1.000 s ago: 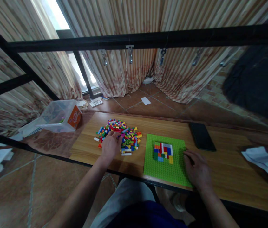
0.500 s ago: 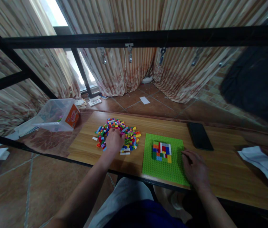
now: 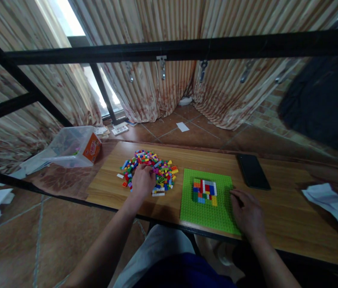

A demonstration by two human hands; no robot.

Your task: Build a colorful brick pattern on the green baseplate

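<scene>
My left hand (image 3: pixel 142 181) is down in a loose pile of small coloured toy bricks (image 3: pixel 165 172) on the wooden table. Its fingers are bent together among the bricks, and whatever they pinch is hidden. Right of the pile lies a green studded baseplate (image 3: pixel 197 218). A flat patch of joined bricks (image 3: pixel 205 191) in red, blue, white, orange, green and yellow sits on it. At the baseplate's right edge rests my right hand (image 3: pixel 247 212), with fingers curled and their tips against that edge.
A black phone (image 3: pixel 253 172) and a crumpled white paper (image 3: pixel 333 206) lie to the right on the table (image 3: pixel 291 224). Off its left end stands a clear plastic box (image 3: pixel 73 146) with an orange label. A black metal bar (image 3: pixel 181 52) with hanging clips crosses ahead.
My left hand has shifted very slightly within the brick pile, its fingers turning a little. My right hand stays at the baseplate's edge, and the bricks on the plate look the same.
</scene>
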